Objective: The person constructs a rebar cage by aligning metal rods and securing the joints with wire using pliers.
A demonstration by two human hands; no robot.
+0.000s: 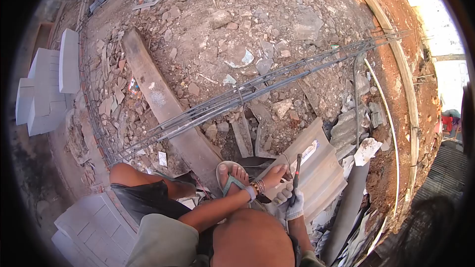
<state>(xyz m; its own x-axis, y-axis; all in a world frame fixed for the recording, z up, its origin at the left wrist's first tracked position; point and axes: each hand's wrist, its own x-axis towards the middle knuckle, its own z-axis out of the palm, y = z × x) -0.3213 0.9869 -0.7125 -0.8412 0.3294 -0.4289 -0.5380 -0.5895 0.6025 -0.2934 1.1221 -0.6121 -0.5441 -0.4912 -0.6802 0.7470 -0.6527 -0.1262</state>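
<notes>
My left hand (271,176), bare with bracelets at the wrist, reaches forward with its fingers closed around a thin bent wire (287,162). Just right of it, my right hand (289,202) wears a whitish work glove. Its fingers wrap round a slim dark tool (297,169) with a red band, held nearly upright; the lower end is hidden in the glove. Both hands are close together over a corrugated sheet (316,168). My sandalled foot (232,175) rests beside the left wrist.
A long rebar bundle (242,96) crosses the rubble ahead, over a wooden plank (158,91). Pale blocks (47,89) are stacked at left, with more blocks (96,225) at lower left. A dark pipe (349,207) and broken sheets lie at right, near a thin pale pipe (388,118).
</notes>
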